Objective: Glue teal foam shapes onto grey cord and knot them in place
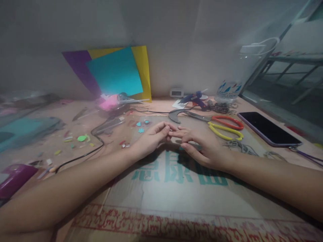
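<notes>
My left hand (157, 136) is over the cardboard sheet (161, 198), its thumb pressed against the curled fingers. Whatever it may pinch is hidden or too small to name. My right hand (202, 146) comes in from the other side, its index fingertip touching the left fingertips. The right thumb stands apart from the stretched fingers, and no held thing shows there. A small teal spot peeks out by the right thumb; I cannot tell if it is loose. Just beyond my left hand lie small blue flower-shaped cutouts (141, 130).
Scissors (214, 121) with red and yellow handles lie behind my right hand, near a blue glue gun (194, 98). Further right are a phone (268, 129) and a clear plastic cup (229, 89). Coloured sheets (116, 74) lean on the wall. Scraps and a black cord (93, 153) lie left.
</notes>
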{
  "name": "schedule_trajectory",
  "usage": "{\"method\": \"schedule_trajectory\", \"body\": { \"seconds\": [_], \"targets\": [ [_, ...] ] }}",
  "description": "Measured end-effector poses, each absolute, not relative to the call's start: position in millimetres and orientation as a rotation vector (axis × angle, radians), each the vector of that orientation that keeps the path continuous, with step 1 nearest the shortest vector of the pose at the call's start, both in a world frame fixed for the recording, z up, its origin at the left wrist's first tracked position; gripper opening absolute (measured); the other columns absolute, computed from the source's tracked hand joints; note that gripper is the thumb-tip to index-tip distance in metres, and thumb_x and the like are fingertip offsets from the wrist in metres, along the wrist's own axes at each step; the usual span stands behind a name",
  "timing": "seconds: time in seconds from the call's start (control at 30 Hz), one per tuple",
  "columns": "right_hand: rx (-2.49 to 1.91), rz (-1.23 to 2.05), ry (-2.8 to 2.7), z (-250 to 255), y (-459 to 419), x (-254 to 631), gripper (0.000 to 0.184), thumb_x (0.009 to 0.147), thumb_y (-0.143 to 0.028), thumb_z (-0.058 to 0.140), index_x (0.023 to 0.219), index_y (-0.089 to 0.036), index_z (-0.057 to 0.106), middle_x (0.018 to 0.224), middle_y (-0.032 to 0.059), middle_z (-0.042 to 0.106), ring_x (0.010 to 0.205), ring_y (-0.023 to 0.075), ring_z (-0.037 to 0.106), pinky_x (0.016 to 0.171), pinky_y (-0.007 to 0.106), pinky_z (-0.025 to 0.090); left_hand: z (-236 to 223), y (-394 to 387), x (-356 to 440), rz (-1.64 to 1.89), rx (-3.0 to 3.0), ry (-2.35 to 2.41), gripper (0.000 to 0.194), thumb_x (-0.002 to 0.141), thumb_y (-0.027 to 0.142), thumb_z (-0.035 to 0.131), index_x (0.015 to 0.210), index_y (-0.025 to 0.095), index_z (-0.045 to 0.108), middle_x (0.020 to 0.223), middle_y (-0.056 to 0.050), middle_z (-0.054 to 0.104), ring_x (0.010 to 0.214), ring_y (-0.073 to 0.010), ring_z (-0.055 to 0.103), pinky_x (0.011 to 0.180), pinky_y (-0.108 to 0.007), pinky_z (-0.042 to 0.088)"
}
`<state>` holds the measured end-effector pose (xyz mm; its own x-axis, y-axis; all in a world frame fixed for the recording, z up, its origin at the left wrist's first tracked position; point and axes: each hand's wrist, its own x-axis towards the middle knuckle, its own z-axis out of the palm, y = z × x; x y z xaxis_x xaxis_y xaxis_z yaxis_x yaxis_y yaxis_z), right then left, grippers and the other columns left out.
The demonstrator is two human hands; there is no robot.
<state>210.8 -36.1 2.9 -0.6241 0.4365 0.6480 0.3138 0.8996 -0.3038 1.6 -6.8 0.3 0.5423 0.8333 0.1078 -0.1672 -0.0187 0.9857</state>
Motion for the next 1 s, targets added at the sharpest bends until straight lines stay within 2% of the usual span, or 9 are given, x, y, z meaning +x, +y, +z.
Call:
{"method": "schedule_trajectory", "body": {
  "seconds": [0.23,0.3,0.43,0.53,0.6,0.7,0.77,0.9,1.0],
  "targets": [
    [-0.541,0.146,-2.360,4.2,-34.8,212.1,0.010,0.095,-0.015,0.051,0.099,-0.022,0.054,0.128,0.0105,0.068,0.122,0.0198,0.062,0.109,0.044,0.047,-1.2,-4.4,1.4,0.889,1.416,0.665,0.035,0.088,0.051,0.063,0.091,0.017,0.060,0.073,0.003,0.052,0.063,-0.0083,0.047,0.058,-0.019,0.038],
    [-0.543,0.118,-2.367,4.0,-34.7,211.3,0.010,0.095,-0.016,0.050,0.102,-0.021,0.055,0.119,0.0107,0.072,0.114,0.0201,0.066,0.105,0.043,0.048,-2.1,-4.6,2.5,0.899,1.478,0.691,0.038,0.086,0.054,0.065,0.089,0.016,0.059,0.073,0.003,0.052,0.063,-0.0086,0.049,0.059,-0.019,0.040],
    [-0.554,0.123,-2.302,3.9,-34.3,208.6,0.007,0.096,-0.019,0.050,0.094,-0.020,0.057,0.090,0.0071,0.071,0.092,0.0191,0.067,0.086,0.035,0.054,-3.6,-8.2,3.1,0.900,1.689,0.733,0.038,0.088,0.054,0.061,0.091,0.017,0.058,0.078,0.001,0.059,0.068,-0.0111,0.056,0.064,-0.022,0.045],
    [-0.638,0.177,-2.191,4.1,-31.0,208.2,0.011,0.095,-0.021,0.052,0.085,-0.021,0.056,0.084,0.0049,0.065,0.082,0.0172,0.062,0.075,0.031,0.050,-1.7,-12.8,1.4,0.903,1.818,0.816,0.036,0.095,0.052,0.050,0.094,0.017,0.058,0.078,0.000,0.062,0.069,-0.0137,0.063,0.066,-0.025,0.048],
    [-0.735,0.207,-2.130,4.7,-27.6,208.8,0.017,0.095,-0.024,0.054,0.079,-0.021,0.054,0.080,0.0036,0.061,0.077,0.0162,0.059,0.071,0.029,0.048,0.8,-15.5,0.6,0.870,1.987,0.868,0.033,0.096,0.048,0.049,0.088,0.018,0.059,0.078,-0.001,0.064,0.073,-0.0160,0.064,0.070,-0.028,0.048],
    [-0.835,0.265,-2.101,5.8,-23.8,209.5,0.020,0.095,-0.026,0.055,0.076,-0.021,0.055,0.077,0.0028,0.061,0.074,0.0157,0.059,0.070,0.029,0.047,2.7,-16.8,0.7,0.863,2.321,0.886,0.026,0.094,0.036,0.053,0.079,0.018,0.062,0.080,-0.003,0.067,0.081,-0.0189,0.062,0.078,-0.032,0.045],
    [-0.845,0.307,-2.118,6.2,-23.5,209.3,0.020,0.095,-0.027,0.055,0.077,-0.020,0.057,0.077,0.0029,0.063,0.073,0.0158,0.059,0.069,0.029,0.047,2.0,-16.0,1.1,0.881,2.438,0.878,0.022,0.094,0.031,0.053,0.080,0.019,0.064,0.081,-0.004,0.068,0.083,-0.0194,0.061,0.080,-0.033,0.043],
    [-0.861,0.392,-2.147,6.6,-26.0,208.3,0.025,0.098,-0.029,0.050,0.078,-0.018,0.061,0.080,0.0042,0.065,0.076,0.0154,0.061,0.072,0.028,0.047,0.7,-13.8,1.1,0.848,2.488,0.881,0.023,0.094,0.030,0.051,0.079,0.018,0.064,0.078,-0.003,0.068,0.079,-0.0186,0.059,0.079,-0.033,0.041],
    [-1.002,0.451,-2.049,5.7,-23.8,209.5,0.024,0.099,-0.030,0.047,0.087,-0.018,0.064,0.084,0.0039,0.067,0.080,0.0155,0.063,0.074,0.028,0.048,1.8,-13.2,0.8,0.833,2.480,0.925,0.026,0.095,0.029,0.047,0.075,0.018,0.060,0.076,-0.003,0.065,0.077,-0.0181,0.058,0.076,-0.031,0.040]
  ]
}}
